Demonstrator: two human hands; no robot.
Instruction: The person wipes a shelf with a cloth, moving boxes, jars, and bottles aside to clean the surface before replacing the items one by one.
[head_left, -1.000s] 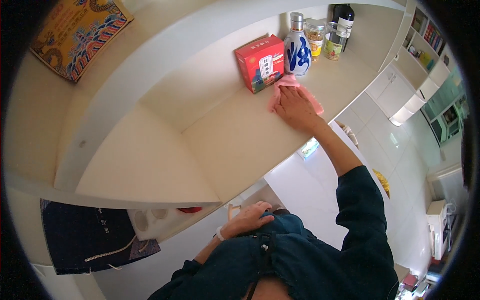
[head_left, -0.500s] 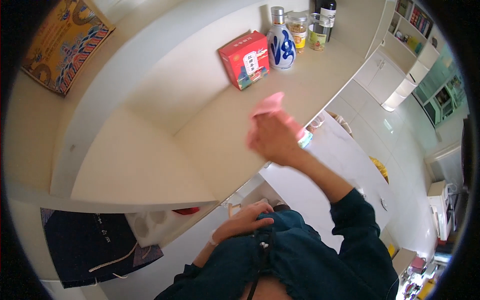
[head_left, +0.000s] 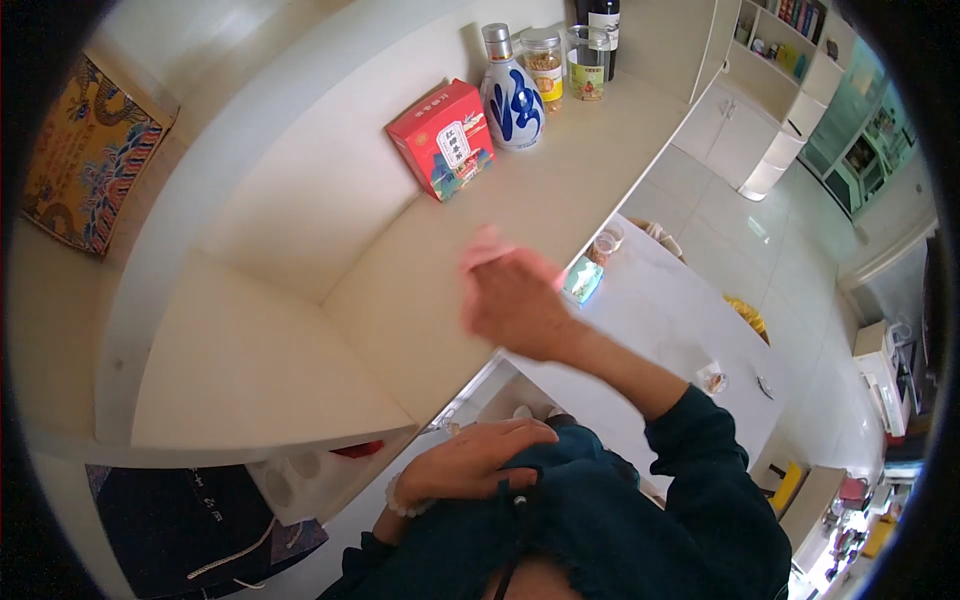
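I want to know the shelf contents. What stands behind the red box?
Behind the red box stands a blue-and-white ceramic bottle, then two glass jars and a dark bottle. The shelf area behind them is hidden.

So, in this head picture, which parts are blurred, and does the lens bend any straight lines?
In the head view, the right hand and the pink cloth it holds are smeared by motion blur; the red box and the blue-and-white bottle are sharp. The front edge of the shelf curves from fisheye distortion, and a black rim surrounds the picture. The light is soft, with no strong glare.
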